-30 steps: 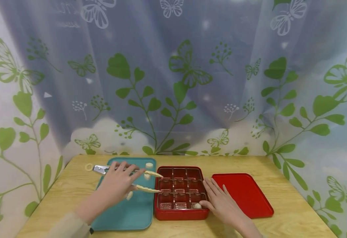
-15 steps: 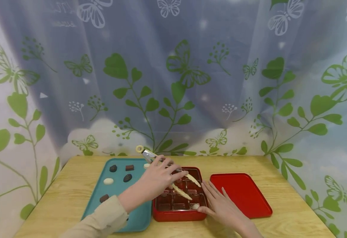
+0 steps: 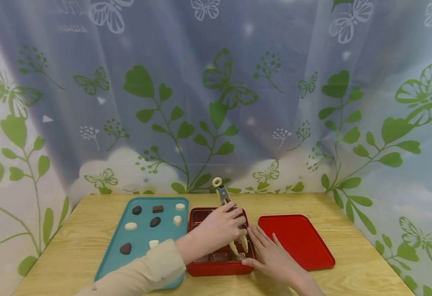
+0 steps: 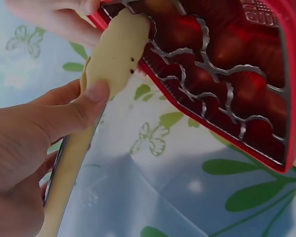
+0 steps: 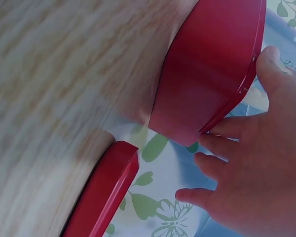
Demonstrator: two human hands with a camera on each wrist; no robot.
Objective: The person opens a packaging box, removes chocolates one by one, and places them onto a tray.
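Observation:
A pair of cream-handled metal tongs (image 3: 223, 194) is gripped in my left hand (image 3: 216, 230), thumb on one arm. Its scalloped tips point down into the near right part of the red box (image 3: 219, 270), a deep box with a clear divided insert. In the left wrist view one broad tip (image 4: 123, 49) reaches over the box's rim; whatever is under it is hidden. A small pale thing shows faintly at that near right compartment. My right hand (image 3: 275, 257) rests along the box's right side, thumb on the near right corner, fingers fairly straight.
On the left lies a teal tray (image 3: 106, 263) with several chocolate-like pieces, some dark and some white, such as a white oval (image 3: 130, 226) and a dark oval (image 3: 155, 222). A flat red lid (image 3: 297, 240) lies to the right of the box.
My left hand has carried the tongs rightward from the tray side to the box's near right compartment. The tongs have swung round and their tips are closer together. My right hand stays at the box.

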